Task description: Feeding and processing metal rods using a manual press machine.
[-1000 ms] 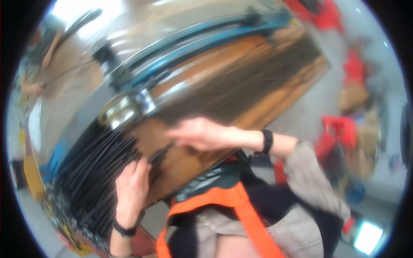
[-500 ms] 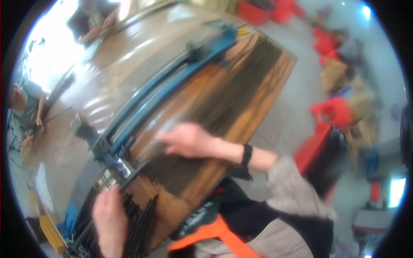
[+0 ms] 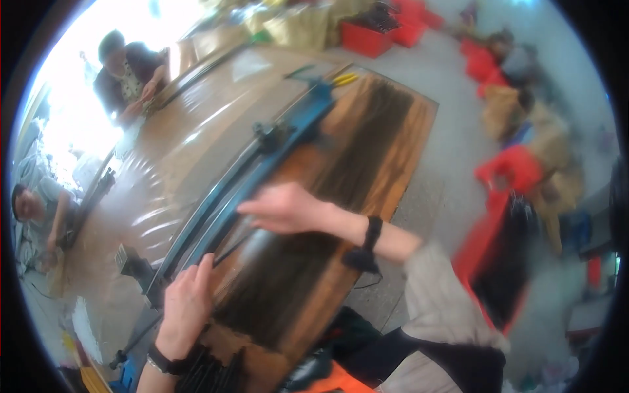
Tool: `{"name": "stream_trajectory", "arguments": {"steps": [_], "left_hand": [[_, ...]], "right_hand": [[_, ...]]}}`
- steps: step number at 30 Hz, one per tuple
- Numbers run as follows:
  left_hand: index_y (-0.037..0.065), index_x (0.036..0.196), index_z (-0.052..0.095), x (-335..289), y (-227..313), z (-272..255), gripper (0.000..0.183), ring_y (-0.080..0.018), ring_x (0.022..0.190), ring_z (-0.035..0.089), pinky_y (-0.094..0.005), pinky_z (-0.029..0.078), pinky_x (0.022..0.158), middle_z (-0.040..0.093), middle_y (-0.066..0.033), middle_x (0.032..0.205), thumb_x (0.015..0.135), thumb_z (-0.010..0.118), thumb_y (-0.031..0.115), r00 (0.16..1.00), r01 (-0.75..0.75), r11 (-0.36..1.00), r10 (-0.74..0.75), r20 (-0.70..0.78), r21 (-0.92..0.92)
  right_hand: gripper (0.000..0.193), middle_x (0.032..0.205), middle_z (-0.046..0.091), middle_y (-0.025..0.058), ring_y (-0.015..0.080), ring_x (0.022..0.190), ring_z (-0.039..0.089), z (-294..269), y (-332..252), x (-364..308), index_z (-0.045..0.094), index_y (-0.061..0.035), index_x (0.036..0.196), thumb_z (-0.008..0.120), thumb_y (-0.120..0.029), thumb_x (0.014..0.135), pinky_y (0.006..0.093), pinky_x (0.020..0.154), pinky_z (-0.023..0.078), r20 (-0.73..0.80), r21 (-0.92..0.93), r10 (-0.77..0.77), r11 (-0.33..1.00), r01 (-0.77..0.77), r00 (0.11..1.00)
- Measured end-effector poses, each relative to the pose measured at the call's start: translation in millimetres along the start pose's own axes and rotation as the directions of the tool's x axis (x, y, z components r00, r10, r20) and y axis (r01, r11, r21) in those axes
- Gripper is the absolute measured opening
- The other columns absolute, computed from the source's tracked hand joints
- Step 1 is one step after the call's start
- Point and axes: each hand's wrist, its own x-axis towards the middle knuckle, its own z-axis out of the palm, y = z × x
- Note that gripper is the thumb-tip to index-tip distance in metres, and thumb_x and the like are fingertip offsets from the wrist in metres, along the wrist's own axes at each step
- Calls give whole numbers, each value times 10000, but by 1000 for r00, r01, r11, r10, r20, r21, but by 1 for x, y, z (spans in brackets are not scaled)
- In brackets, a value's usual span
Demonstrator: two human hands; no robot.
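The left hand [image 3: 187, 304] pinches a thin black rod [image 3: 230, 249] beside the blue rail [image 3: 262, 167]; the right hand [image 3: 282, 208], fingers seemingly flat and released, presses the dark rods [image 3: 308, 262] spread across the counter [image 3: 400, 131]

A glossy brown wooden board [image 3: 393, 131] is observed. A painted blue metal rail [image 3: 262, 167] appears smooth. Thin dark rods [image 3: 288, 288] look matt. A matt black strap [image 3: 372, 232] is noted.
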Motion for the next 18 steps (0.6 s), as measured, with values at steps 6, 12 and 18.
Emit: {"name": "stream_trajectory", "arguments": {"steps": [6,12,18], "left_hand": [[68,1180,562,13,-12,13,307,-331,806,627,-432,514,675,592,-143,820,876,575,26,999,27,998,-26,26,-57],[74,1144,574,29,5,7,269,-331,769,620,-435,507,645,572,-144,787,879,583,30,998,3,996,4,71,-92],[103,1094,626,3,-2,-10,238,-334,731,605,-424,500,628,554,-141,758,864,627,41,992,122,992,-122,19,15]], "right_hand": [[246,714,644,38,189,614,646,-24,61,-3,638,-133,1083,706,-247,876,300,562,529,-169,-117,-15,993,-5,986],[208,603,574,4,150,542,604,0,63,-12,618,-139,1089,667,-239,914,274,503,497,-329,-221,-110,975,37,938],[371,724,630,67,251,659,636,27,10,-9,638,-105,1196,725,-180,844,352,592,528,-217,136,-97,982,129,971]]}}
